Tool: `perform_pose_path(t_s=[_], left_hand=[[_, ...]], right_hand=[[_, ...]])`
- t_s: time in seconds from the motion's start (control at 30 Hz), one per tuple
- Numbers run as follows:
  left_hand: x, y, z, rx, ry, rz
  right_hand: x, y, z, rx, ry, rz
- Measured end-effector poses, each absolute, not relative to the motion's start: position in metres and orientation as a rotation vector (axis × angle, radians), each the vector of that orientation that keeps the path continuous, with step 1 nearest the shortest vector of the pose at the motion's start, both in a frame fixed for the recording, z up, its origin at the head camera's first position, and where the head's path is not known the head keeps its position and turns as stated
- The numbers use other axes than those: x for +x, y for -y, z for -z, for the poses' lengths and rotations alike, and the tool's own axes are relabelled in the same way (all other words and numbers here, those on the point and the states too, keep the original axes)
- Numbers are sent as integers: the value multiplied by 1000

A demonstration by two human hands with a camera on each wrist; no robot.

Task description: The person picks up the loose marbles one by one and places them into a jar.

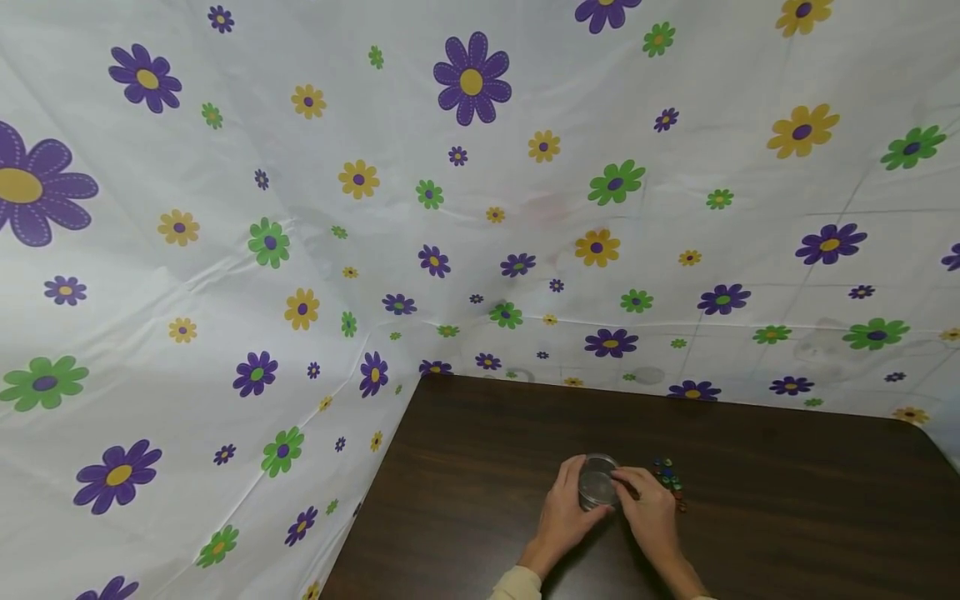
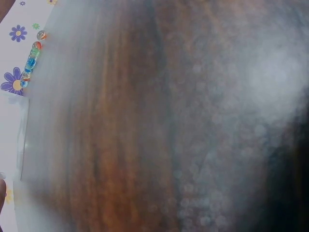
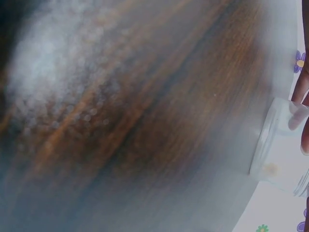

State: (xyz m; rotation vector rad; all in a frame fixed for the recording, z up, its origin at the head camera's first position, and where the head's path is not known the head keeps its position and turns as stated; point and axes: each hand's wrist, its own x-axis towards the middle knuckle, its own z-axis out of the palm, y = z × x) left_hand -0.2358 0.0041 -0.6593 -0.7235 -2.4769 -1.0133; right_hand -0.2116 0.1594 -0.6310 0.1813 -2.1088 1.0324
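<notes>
Jar (image 1: 597, 483), clear and round, is well in from the tabletop's (image 1: 465, 500) back edge, nearer its left edge. My left hand (image 1: 564, 512) curls round the side; my right hand's (image 1: 648, 508) bent fingers meet the rim, but I cannot tell whether they pinch anything. I judge it best to brace firmly with the left and work the right lightly, clear of the beads (image 1: 667, 475). The jar's mouth points up, base-to-mouth axis roughly upright.
</notes>
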Motion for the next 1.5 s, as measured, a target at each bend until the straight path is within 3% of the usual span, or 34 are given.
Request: perform_pose_path(t_s=[1.5], left_hand=[[-233,-4,653,-726,2520,1027]], right_hand=[[-208,-160,629,227,2098,-991]])
